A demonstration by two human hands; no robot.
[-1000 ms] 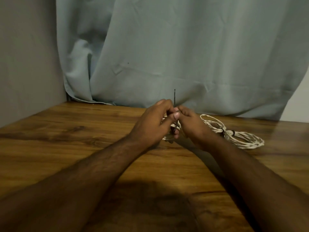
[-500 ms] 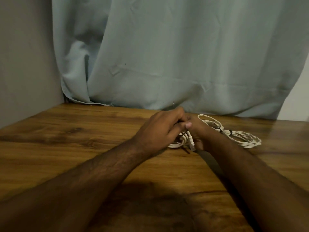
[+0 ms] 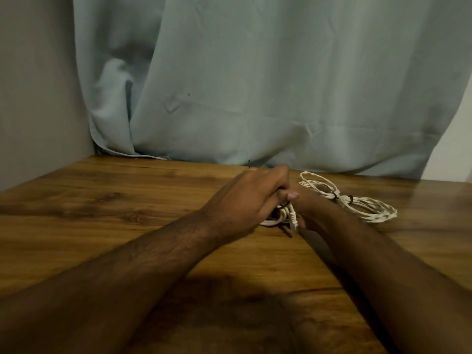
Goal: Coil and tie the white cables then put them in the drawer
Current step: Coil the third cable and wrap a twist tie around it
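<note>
My left hand (image 3: 245,200) and my right hand (image 3: 310,208) meet over a small coiled white cable (image 3: 283,217) on the wooden table (image 3: 102,215). The left hand's fingers curl over the coil and cover most of it. A thin dark tie (image 3: 284,206) loops round the coil between the two hands, and the cable's plug end (image 3: 294,225) sticks out below them. The right hand grips the coil from the right, largely hidden behind the left. Just right of the hands lies a second coiled white cable (image 3: 357,203), bound at its middle with dark ties.
A pale blue curtain (image 3: 255,85) hangs along the table's far edge. A plain wall (image 3: 38,85) stands at the left. No drawer is in view.
The hands have dropped from slightly raised down onto the table. The tie's dark end, which stood up above the fingers, is now drawn down round the coil.
</note>
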